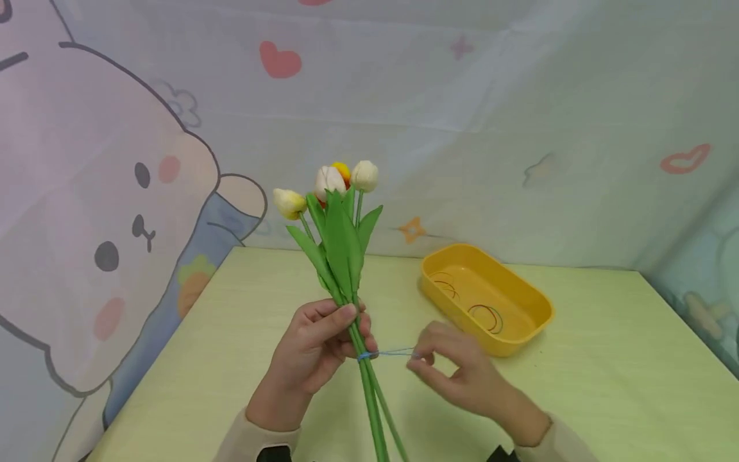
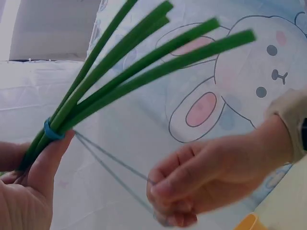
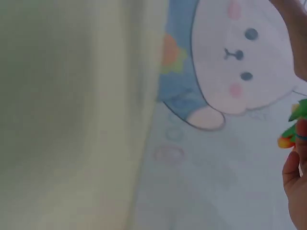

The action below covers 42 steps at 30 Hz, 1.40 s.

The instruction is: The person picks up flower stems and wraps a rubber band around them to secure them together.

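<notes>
My left hand (image 1: 314, 350) grips a bunch of artificial tulips (image 1: 340, 237) by the green stems (image 2: 120, 62), holding them upright above the table. A blue rubber band (image 1: 369, 355) is wound round the stems just below my fingers. My right hand (image 1: 453, 369) pinches the free loop of that band (image 2: 112, 170) and stretches it out to the right. In the left wrist view the band's wound part (image 2: 52, 132) sits against my left thumb (image 2: 45, 167), and the right hand (image 2: 201, 179) holds the stretched strands. The right wrist view shows only a sliver of a hand (image 3: 296, 172) at the edge.
A yellow oblong tray (image 1: 522, 337) holding several loose rubber bands (image 1: 486, 316) stands on the pale green table (image 1: 606, 372), to the right of my hands. A cartoon-print cloth backdrop (image 1: 144, 192) closes off the table's far and left sides.
</notes>
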### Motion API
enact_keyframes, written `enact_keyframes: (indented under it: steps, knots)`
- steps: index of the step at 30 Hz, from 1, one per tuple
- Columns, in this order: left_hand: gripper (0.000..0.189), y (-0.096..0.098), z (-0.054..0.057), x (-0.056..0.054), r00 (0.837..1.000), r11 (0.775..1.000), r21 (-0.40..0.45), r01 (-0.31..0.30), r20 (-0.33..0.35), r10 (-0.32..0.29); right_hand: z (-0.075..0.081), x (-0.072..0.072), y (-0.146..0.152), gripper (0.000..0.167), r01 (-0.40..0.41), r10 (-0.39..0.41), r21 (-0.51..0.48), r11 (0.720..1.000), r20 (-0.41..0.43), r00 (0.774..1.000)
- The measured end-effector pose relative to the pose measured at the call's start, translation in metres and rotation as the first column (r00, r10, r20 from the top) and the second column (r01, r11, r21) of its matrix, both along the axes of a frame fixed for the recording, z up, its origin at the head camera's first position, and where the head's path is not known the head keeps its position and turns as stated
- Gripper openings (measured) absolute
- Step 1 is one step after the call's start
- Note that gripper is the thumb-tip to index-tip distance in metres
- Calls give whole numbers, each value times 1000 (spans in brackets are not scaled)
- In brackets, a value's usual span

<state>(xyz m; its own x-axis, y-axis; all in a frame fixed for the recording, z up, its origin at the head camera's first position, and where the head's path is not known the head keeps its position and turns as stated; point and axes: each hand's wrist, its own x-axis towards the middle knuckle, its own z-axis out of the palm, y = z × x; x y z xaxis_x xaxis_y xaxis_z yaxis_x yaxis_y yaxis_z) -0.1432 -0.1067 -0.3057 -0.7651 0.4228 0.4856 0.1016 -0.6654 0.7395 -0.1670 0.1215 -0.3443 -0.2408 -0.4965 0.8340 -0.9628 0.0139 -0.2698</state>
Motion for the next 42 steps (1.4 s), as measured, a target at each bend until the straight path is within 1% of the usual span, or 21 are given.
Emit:
enact_keyframes:
  steps: [3,6,8,10,12,15,17,19,20,21,22,25,27,29,33,34,35,37,39,40,42]
  knots:
    - [17,8,0,0,968,981,17,-191,166,186,-35,8,-26,9,66,-64,-69,995,29,998]
    - [17,17,-4,-3,881,924,9,-382,304,362,-58,25,-55,31,113,-106,-107,988,70,992]
    - [19,21,-9,-7,845,891,-9,-453,313,433,-63,40,-73,42,135,-117,-104,985,162,980]
    - [20,23,-16,-10,837,865,-39,-500,234,495,-59,55,-85,45,136,-93,-113,984,317,944]
    - [19,23,-22,-13,826,831,-78,-551,86,557,-48,64,-89,44,140,-60,-144,980,460,886]
    - [17,23,-27,-16,764,755,-126,-643,-164,624,-18,70,-80,32,144,6,-171,975,664,747]
    - [16,24,-28,-16,708,702,-151,-696,-310,635,-1,66,-69,23,155,3,-158,975,710,704]
    - [13,25,-29,-14,683,677,-181,-713,-398,613,14,61,-57,18,166,-22,-126,978,732,681]
    - [13,26,-29,-13,685,678,-197,-708,-426,591,19,57,-52,17,166,-36,-106,980,732,681]
    - [14,26,-28,-12,700,691,-216,-690,-440,562,22,53,-47,16,163,-49,-96,982,704,709]
    - [16,26,-27,-10,728,708,-243,-663,-431,533,24,50,-43,15,150,-49,-94,984,673,738]
    - [25,22,-23,-8,846,786,-328,-524,-300,440,26,44,-29,12,44,40,-120,992,620,783]
    - [29,19,-20,-8,910,842,-346,-414,-163,381,25,41,-22,12,-57,145,-164,985,602,785]
    - [28,14,-18,-9,942,882,-337,-328,-44,333,23,38,-18,14,-145,250,-217,965,606,755]
    - [18,8,-16,-12,962,937,-277,-214,108,251,17,36,-13,28,-253,431,-356,900,635,641]
    - [17,7,-16,-13,961,943,-264,-200,132,241,16,37,-11,30,-250,440,-368,895,648,622]
    - [18,5,-15,-14,959,949,-250,-193,156,236,15,38,-10,32,-244,434,-366,898,646,628]
    - [20,1,-14,-16,949,954,-222,-202,197,247,14,43,-6,30,-181,341,-303,936,646,682]
    - [23,-4,-12,-17,936,954,-194,-230,225,271,15,49,-4,26,-68,149,-156,985,600,786]
    - [25,-7,-11,-17,930,952,-184,-245,234,284,15,52,-3,25,-4,49,-84,996,543,838]
    - [27,-12,-9,-18,921,948,-174,-266,245,303,14,58,-3,25,102,-102,21,995,413,905]
